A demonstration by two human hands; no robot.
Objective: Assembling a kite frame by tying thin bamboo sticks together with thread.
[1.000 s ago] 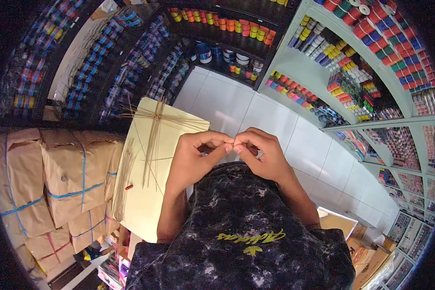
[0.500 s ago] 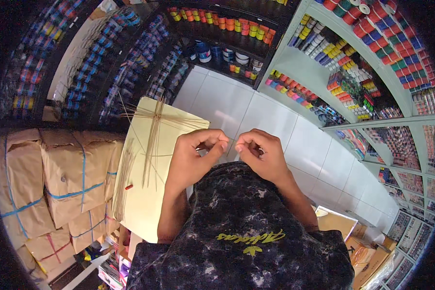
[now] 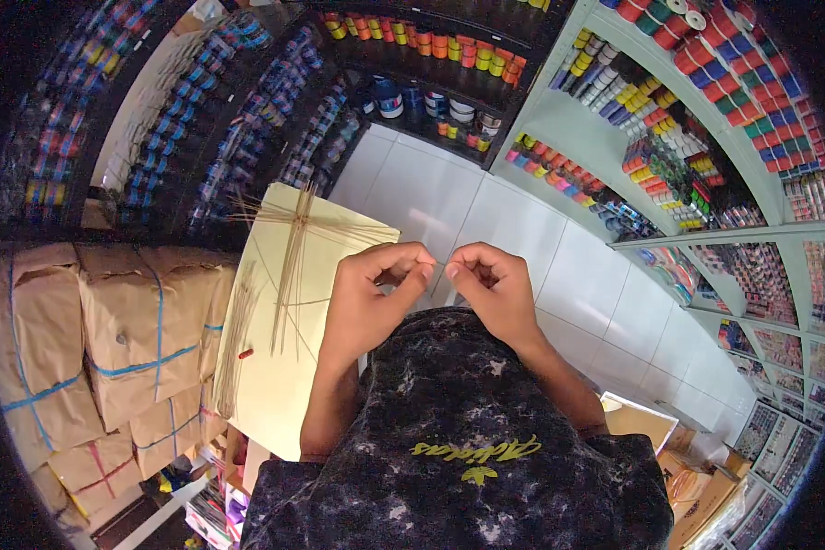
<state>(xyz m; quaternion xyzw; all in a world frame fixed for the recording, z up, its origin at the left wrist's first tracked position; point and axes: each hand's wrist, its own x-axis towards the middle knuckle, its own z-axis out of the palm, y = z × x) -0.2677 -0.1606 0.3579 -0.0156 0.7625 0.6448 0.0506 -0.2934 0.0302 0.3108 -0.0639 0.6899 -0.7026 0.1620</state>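
My left hand (image 3: 376, 291) and my right hand (image 3: 499, 291) are raised in front of my chest, fingertips almost meeting. Each is closed, thumb pressed against the curled fingers in a pinch. Whatever lies between the fingertips is too fine to make out. Left of my left hand is a pale yellow board (image 3: 344, 227). Across its far part lie thin brown sticks or wires (image 3: 295, 240), crossing each other. A second bunch of thin strands (image 3: 234, 344) runs along its left side, with a small red piece (image 3: 246, 354) beside it.
Brown paper parcels (image 3: 124, 321) tied with blue string are stacked at left. Dark shelves (image 3: 412, 69) of colourful spools stand at the back, pale shelves (image 3: 605, 151) at right. White floor tiles (image 3: 504, 215) lie ahead. Cardboard boxes (image 3: 692, 486) sit at lower right.
My right hand has shifted slightly left, bringing the fingertips a little closer together. A long thin strand that stuck out past the board's far left corner no longer shows there.
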